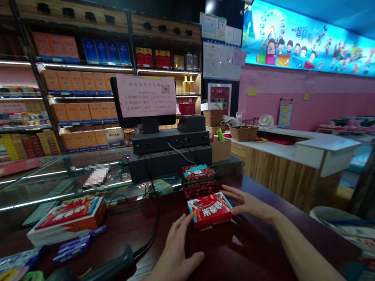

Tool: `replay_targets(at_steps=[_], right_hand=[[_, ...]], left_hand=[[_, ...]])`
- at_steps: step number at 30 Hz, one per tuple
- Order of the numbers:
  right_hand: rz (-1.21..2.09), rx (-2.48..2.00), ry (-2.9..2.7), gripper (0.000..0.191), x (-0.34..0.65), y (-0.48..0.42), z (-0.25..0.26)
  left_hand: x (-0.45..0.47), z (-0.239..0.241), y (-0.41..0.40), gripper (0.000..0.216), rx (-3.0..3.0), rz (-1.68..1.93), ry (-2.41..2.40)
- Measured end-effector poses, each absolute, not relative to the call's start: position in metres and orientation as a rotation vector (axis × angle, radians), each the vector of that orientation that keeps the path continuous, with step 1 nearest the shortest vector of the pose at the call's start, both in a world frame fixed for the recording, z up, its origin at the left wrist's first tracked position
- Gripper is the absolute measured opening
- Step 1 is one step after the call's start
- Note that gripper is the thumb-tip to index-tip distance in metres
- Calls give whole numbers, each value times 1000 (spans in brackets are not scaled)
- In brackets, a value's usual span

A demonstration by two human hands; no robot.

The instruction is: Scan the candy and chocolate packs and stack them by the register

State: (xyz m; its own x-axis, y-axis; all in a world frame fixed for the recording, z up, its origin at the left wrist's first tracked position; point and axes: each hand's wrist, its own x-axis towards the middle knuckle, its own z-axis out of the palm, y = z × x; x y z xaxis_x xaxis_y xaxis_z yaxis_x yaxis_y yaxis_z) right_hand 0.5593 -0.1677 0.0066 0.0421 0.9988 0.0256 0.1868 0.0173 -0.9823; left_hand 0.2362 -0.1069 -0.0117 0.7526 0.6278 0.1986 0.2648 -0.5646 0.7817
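Closest to my camera lies a black handheld scanner (112, 265), neither hand on it, its cable running back toward the monitor (147, 99). Beyond it, on the dark counter (235, 265), I have the red box (211, 211) between the two hands, just in front of a stack of dark red packets (199, 180). The right hand (257, 206) is at the box's far right end, fingers stretched out and thumb apart, apparently touching it without a grip. The left hand (176, 251) stands wide, thumb spread, fingertips beside the box's left corner; whether they touch it I can't tell. I judge the work to be partway: the box is down by the packets, lying face up, and both hands seem to be steadying or squaring it, with its final position perhaps not yet settled. Over on the left, a bundle of similar red-and-white packs (68, 216) and some purple sticks (78, 246) lie untouched; whether they remain to be handled, I can't say from this view.
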Motion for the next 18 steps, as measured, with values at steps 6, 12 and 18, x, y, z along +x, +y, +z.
replay_targets(at_steps=[6,12,18], right_hand=[[1059,-1373,-1326,106,558,-169,8],[1050,-1400,-1331,108,556,-171,10],[975,-1450,-1349,108,555,-174,18]], left_hand=[[236,-14,-105,84,2176,605,661],[235,-10,-107,86,2194,585,662],[227,-7,-106,86,2198,594,670]])
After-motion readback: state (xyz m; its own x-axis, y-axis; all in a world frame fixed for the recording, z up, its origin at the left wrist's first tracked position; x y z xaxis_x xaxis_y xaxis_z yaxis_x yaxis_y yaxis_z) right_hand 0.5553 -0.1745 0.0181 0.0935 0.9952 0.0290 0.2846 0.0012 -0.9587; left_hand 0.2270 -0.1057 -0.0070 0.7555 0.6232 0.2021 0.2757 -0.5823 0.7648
